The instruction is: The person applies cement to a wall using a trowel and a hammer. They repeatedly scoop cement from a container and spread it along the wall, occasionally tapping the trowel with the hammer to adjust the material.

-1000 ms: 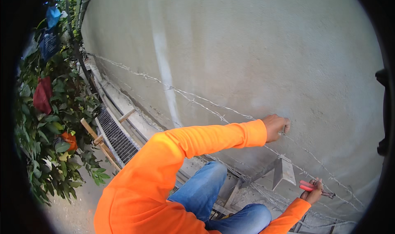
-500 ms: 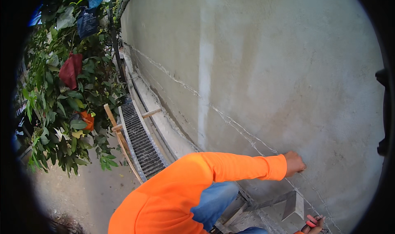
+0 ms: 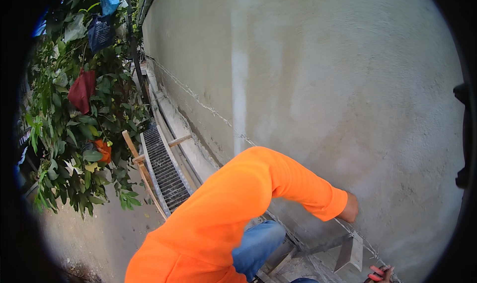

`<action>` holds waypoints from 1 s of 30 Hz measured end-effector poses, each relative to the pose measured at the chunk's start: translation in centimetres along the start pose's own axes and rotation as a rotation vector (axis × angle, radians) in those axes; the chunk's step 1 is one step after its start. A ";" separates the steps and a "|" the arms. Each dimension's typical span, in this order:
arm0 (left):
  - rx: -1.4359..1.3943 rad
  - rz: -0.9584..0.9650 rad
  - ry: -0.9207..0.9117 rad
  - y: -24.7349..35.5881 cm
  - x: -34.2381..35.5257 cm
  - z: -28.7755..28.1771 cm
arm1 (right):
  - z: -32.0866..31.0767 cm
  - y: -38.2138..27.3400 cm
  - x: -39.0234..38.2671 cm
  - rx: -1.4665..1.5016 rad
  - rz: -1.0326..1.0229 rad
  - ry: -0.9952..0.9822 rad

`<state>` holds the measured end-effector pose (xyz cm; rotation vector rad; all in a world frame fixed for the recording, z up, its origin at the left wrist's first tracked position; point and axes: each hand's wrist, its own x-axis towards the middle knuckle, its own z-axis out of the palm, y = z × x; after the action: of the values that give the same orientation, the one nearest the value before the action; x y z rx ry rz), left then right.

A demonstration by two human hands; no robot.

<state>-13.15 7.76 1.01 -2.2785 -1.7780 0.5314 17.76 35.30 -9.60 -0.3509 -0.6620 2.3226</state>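
My left arm, in an orange sleeve, reaches across to the right. The left hand (image 3: pixel 350 208) is closed around a strand of twisted barbed wire (image 3: pixel 366 246), with its knuckles close to the grey wall. At the lower right edge my right hand (image 3: pixel 385 276) is partly cut off. Its fingers are wrapped round red-handled pliers (image 3: pixel 377 271), whose jaws I cannot make out. Between the hands, the wire passes by an angled metal bracket (image 3: pixel 351 253). Farther off, the wire (image 3: pixel 213 112) runs along the wall, and my sleeve hides its middle stretch.
A plastered wall (image 3: pixel 318 79) fills the right side. At left below stands a slatted metal walkway (image 3: pixel 166 166) with wooden poles (image 3: pixel 141 168) beside it. A leafy tree (image 3: pixel 64 129) with hanging bags rises over the ground far below. My jeans-clad knee (image 3: pixel 259 245) is bent beneath me.
My left elbow has risen, and the left hand has shifted slightly left and down along the wall with the wire. The right hand has dropped a little, still holding the pliers.
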 end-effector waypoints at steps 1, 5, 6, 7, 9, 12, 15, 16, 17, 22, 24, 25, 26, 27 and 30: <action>0.037 0.088 -0.044 -0.1 0.2 0.1 | 0.1 0.5 0.1 -0.090 -0.049 0.060; -0.062 0.224 -0.122 -0.6 0.7 0.2 | -0.2 1.5 0.4 -0.284 -0.163 0.131; -0.072 0.234 -0.162 -0.8 0.8 0.0 | -0.2 1.5 0.4 -0.282 -0.169 0.110; -0.080 0.242 -0.200 -1.0 0.6 -0.4 | -0.2 1.4 0.4 -0.286 -0.168 0.119; -0.312 0.091 -0.203 -0.9 -0.1 -1.5 | -0.3 0.9 0.5 -0.302 -0.159 0.135; -0.694 -0.312 -0.219 -0.9 -2.8 -3.9 | -0.4 0.6 1.5 -0.403 -0.160 0.119; -0.769 -0.493 -0.181 0.3 -8.0 -4.8 | -1.2 0.8 3.5 -0.327 -0.105 0.154; -0.723 -0.505 -0.104 1.0 -9.6 -4.5 | -1.7 1.0 4.3 -0.321 -0.087 0.127; -0.675 -0.506 -0.017 2.2 -11.2 -3.9 | -2.2 1.2 5.0 -0.317 -0.067 0.102; -0.154 -0.517 0.641 6.4 -13.2 0.6 | -4.3 1.3 7.5 -0.289 -0.071 0.170; -0.252 -1.020 1.079 9.3 -14.5 3.3 | -4.3 1.0 8.4 -0.289 -0.081 0.173; -0.270 -1.268 1.331 10.3 -15.0 4.7 | -4.2 0.9 8.8 -0.299 -0.097 0.172; -0.345 -1.619 1.445 10.6 -15.4 6.1 | -4.1 0.9 9.3 -0.303 -0.120 0.165; -0.423 -1.954 1.588 10.4 -16.3 7.6 | -4.0 0.8 9.7 -0.306 -0.140 0.159; -1.379 -2.018 2.031 9.3 -19.2 11.4 | -4.0 0.9 10.6 -0.357 -0.192 0.223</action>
<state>-13.42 -13.81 -9.97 0.6773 -1.4044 -2.3446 11.26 43.43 -14.13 -0.6672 -0.9531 1.9448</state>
